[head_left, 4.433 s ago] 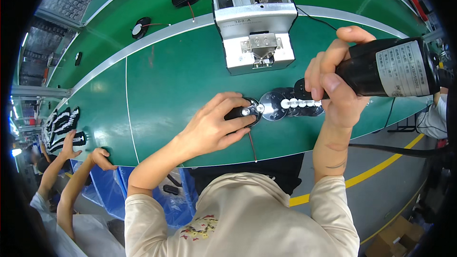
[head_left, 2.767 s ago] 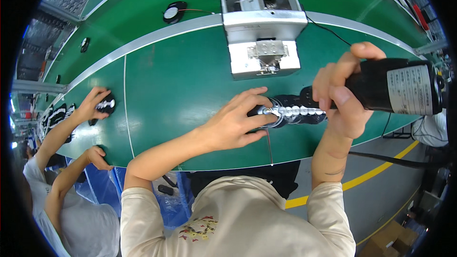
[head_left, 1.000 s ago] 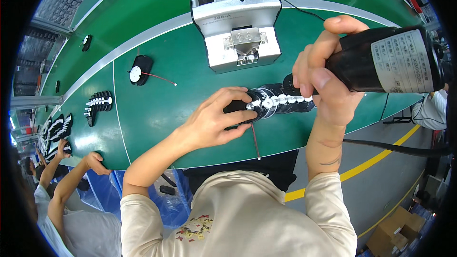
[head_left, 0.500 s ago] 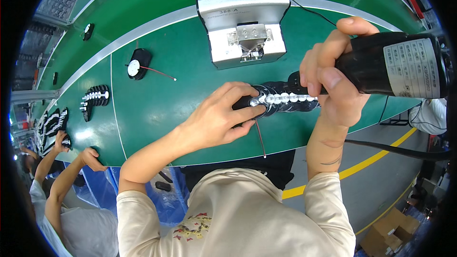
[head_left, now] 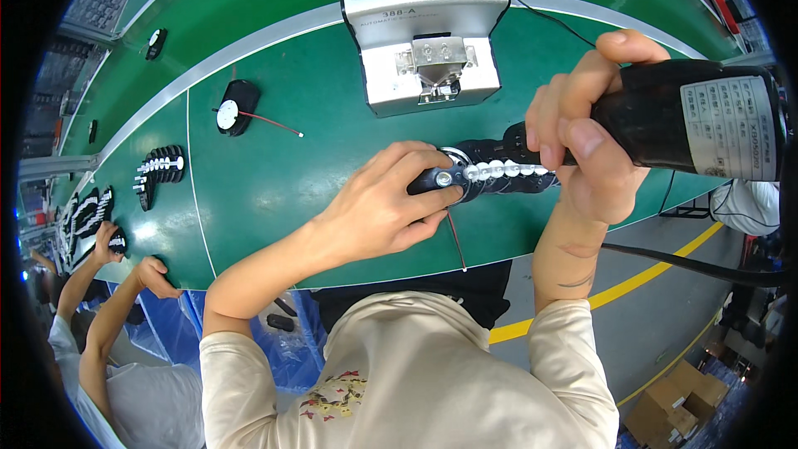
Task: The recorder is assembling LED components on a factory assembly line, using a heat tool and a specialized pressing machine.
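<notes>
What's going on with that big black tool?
The person's right hand holds the black tool, pointing left, over a row of parts on the green table. The left hand holds another part there, with a red wire sticking out below. A silver machine stands behind. Someone else's hands are further left.

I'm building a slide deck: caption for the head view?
Left hand steadies a black part on a green table; right hand grips a black tool.

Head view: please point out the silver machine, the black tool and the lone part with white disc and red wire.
Silver machine [head_left: 428, 18], head view: front panel.
Black tool [head_left: 661, 115], head view: housing.
Lone part [head_left: 243, 105], head view: black casing beside disc.
</notes>
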Demonstrator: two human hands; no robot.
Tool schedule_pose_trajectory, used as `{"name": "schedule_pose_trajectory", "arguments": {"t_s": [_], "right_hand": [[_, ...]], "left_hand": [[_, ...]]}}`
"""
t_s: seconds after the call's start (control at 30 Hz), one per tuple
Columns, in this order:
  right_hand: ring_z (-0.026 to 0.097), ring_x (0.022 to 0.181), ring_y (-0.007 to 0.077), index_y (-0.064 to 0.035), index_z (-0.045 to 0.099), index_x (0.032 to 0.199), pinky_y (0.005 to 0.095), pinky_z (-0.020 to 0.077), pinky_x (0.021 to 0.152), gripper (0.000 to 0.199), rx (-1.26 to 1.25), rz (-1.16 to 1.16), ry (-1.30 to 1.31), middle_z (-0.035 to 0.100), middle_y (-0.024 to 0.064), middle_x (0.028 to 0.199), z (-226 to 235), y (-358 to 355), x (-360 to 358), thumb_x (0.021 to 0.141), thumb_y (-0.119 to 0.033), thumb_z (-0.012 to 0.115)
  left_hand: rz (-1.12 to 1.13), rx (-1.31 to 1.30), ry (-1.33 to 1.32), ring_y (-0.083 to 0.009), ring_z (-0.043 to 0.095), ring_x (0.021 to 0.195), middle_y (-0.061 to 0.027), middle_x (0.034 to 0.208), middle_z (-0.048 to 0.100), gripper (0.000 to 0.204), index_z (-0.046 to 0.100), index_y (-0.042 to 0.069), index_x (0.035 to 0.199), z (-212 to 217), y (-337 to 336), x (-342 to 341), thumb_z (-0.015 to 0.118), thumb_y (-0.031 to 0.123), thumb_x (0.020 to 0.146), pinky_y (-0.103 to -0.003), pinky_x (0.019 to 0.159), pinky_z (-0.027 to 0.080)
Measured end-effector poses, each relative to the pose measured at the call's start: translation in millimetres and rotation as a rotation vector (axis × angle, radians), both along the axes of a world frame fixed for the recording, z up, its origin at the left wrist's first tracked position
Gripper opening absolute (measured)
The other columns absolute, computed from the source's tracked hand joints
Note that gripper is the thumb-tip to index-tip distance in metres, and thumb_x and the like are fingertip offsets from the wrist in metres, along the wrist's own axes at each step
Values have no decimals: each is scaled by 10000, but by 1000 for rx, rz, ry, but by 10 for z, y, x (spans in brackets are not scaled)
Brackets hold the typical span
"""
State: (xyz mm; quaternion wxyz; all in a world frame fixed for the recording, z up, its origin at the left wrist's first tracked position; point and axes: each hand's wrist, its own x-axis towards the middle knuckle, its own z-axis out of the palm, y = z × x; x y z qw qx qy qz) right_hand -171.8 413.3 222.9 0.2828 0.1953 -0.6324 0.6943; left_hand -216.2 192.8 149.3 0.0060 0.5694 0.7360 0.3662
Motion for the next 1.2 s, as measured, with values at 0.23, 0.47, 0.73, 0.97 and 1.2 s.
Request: {"name": "schedule_pose_trajectory", "arguments": {"t_s": [0.23,0.47,0.73,0.97,1.2], "right_hand": [[474,463,124,38,392,1358,303,454,489,584,16,7,18,497,62,717,-14,21,-11,796,-25,537],[475,463,125,37,395,1362,302,454,488,582,6,13,16,498,62,719,-10,9,-7,798,-21,525],[481,477,129,32,384,1374,306,451,489,580,28,29,14,497,62,721,-10,4,-44,817,-30,533],[475,473,128,31,382,1376,306,445,485,578,23,42,8,491,59,713,1,-37,-68,821,-34,527],[469,463,128,31,384,1381,307,446,481,589,2,35,19,483,58,697,-15,-49,-85,810,-34,514]], "left_hand": [[6,-56,11,-361,605,1153,-126,1147,602,344,746,91,998,19,23,24,741,5,665,-437,880,557],[-21,-21,10,-384,591,1213,-121,1162,587,332,725,112,980,-157,16,20,742,2,667,-455,894,546],[-83,2,-60,-346,585,1222,-102,1189,585,259,723,114,963,-178,55,-42,814,85,722,-446,874,486],[-81,35,-76,-329,594,1180,-90,1200,598,251,731,122,969,-198,55,-39,814,89,734,-439,853,488],[-34,89,-73,-354,622,1159,-91,1176,616,182,732,93,906,-243,77,11,802,74,740,-449,881,544]]}}
